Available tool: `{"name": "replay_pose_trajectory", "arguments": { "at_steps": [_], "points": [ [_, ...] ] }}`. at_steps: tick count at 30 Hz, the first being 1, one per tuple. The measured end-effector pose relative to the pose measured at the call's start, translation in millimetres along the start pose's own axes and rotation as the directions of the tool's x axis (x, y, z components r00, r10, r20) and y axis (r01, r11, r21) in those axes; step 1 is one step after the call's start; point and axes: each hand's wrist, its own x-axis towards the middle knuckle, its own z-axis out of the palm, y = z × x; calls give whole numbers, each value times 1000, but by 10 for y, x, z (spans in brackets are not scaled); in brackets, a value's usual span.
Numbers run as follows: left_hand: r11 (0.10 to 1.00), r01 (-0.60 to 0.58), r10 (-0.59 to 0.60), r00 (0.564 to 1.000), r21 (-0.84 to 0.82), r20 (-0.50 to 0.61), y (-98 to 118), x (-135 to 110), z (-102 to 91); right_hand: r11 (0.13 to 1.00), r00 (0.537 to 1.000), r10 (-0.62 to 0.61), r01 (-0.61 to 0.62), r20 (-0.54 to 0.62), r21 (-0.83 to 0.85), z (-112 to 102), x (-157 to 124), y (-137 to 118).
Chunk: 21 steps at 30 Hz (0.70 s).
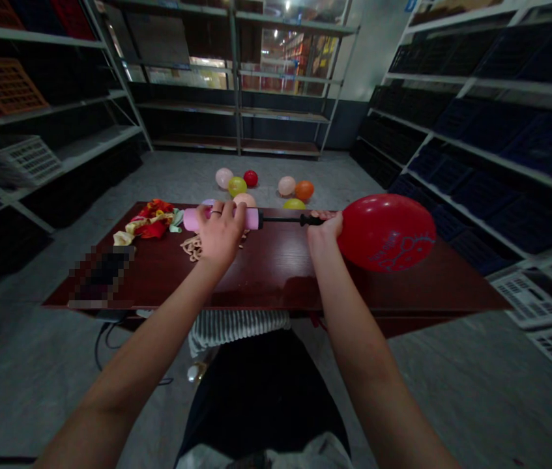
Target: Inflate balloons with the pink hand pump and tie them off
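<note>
A pink hand pump (pixel 252 218) with a black rod (pixel 280 220) lies level above the dark red table (pixel 276 273). My left hand (pixel 221 231) wraps round its pink barrel, a ring on one finger. At the other end, my right hand (pixel 325 228) is closed around the black nozzle end and the neck of an inflated red balloon (pixel 386 231). Pale printing shows on the balloon's lower side. The neck itself is hidden by my fingers. Beige string or rubber bands (pixel 191 249) lie in a heap beneath my left hand.
Uninflated balloons (pixel 153 221) lie at the table's left, near a blurred-out dark object (pixel 104 273). Several inflated balloons (pixel 237 187) rest on the floor beyond. Shelving (pixel 236 111) with crates (pixel 31 159) stands around. A grey ribbed cloth (pixel 236 326) hangs at the front edge.
</note>
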Motion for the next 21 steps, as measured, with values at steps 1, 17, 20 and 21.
{"name": "replay_pose_trajectory", "arguments": {
  "at_steps": [1,17,20,21],
  "points": [
    [1000,-12,12,1000,13,-2,53,6,-8,1000,1000,11,-11,7,15,22,-35,17],
    [982,-147,159,982,-122,97,209,100,185,990,996,-40,51,78,-134,129,-225,206],
    [980,-155,167,982,-125,92,85,31,237,985,996,-58,69,74,-158,56,-134,170],
    [981,-159,170,981,-112,93,36,10,235,985,996,-53,63,67,-157,39,-108,148]
  ]
}}
